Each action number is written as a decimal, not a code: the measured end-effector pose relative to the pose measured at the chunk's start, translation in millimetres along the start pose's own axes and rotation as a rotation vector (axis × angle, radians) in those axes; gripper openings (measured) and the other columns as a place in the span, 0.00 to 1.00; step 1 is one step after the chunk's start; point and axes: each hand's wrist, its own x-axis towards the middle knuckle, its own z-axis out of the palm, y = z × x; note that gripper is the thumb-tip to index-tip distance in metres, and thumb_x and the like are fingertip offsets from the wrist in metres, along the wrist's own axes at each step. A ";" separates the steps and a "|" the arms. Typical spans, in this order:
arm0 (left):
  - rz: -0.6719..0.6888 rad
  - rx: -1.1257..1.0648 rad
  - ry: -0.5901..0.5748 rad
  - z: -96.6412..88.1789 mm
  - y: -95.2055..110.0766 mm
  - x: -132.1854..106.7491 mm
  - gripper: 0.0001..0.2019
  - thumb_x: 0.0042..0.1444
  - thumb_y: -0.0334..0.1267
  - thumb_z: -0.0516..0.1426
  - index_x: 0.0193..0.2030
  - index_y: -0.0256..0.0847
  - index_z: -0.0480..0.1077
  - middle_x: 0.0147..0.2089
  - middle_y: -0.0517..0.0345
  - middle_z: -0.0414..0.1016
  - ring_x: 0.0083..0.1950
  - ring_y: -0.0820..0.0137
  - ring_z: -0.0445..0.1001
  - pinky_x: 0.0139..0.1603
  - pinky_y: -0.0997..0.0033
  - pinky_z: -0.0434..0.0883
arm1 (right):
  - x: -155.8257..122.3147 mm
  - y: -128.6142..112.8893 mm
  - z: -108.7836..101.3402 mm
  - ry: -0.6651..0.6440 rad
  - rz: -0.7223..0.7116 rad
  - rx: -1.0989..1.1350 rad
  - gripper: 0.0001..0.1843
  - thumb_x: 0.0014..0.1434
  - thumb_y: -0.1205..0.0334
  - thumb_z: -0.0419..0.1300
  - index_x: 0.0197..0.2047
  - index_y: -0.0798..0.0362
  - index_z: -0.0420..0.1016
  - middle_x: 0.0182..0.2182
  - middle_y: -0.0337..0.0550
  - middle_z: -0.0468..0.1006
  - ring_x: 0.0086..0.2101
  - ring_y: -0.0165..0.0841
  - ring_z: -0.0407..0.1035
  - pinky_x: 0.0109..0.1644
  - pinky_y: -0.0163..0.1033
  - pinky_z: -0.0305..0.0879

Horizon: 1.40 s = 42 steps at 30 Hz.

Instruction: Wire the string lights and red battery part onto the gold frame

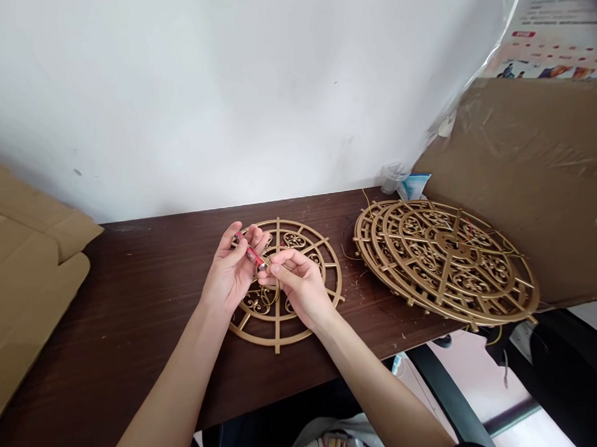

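A slim red battery (254,254) lies slantwise between the thumb and fingers of my left hand (233,267). My right hand (299,280) is closed in a pinch at the battery's lower end, on what looks like a thin yellow wire (268,294); the fingertips hide the exact contact. Under both hands, a round gold openwork clock-like frame (284,339) rests flat on the dark table, with scrollwork inside its rings. My hands and forearms cover part of its left and right sides.
A stack of similar gold frames (445,262) with loose wires lies at the right, reaching the table edge. Folded cardboard (30,264) stands at the left. Behind the stack are a clear plastic cup (393,177), a blue-white packet (414,186) and a cardboard panel (541,191).
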 end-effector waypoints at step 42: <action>-0.045 0.394 -0.065 8.7 1.2 -10.8 0.42 0.52 0.30 0.58 0.71 0.48 0.43 0.32 0.63 0.74 0.31 0.72 0.71 0.33 0.72 0.69 | 3.2 -3.0 -5.2 0.113 -0.036 0.071 0.12 0.43 0.66 0.72 0.32 0.53 0.77 0.25 0.34 0.78 0.24 0.23 0.67 0.31 0.31 0.64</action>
